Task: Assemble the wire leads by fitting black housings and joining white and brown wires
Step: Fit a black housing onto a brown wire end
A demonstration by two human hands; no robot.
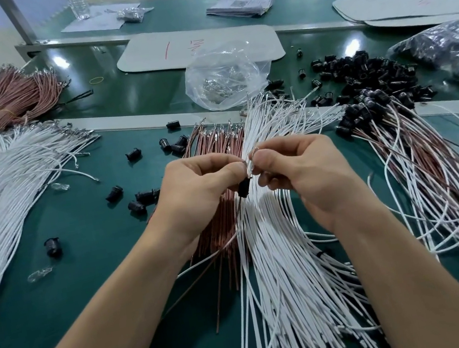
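On my feed I see only the person's two bare arms: the left hand and right hand ungloved, the left forearm and right forearm uncovered along all that shows

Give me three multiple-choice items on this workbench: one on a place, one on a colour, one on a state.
1. Where does the clear plastic bag lie?
A. under the left forearm
B. on the far part of the bench
C. on the floor

2. What colour is the wire bundle at far left?
A. brown
B. blue
C. yellow

3. How are the left hand and right hand?
A. flat on the bench
B. apart and idle
C. together, pinching a wire

Answers: 1 B, it lies on the green top behind the work; 2 A, its strands are reddish brown; 3 C, both sets of fingertips curl onto the wire end.
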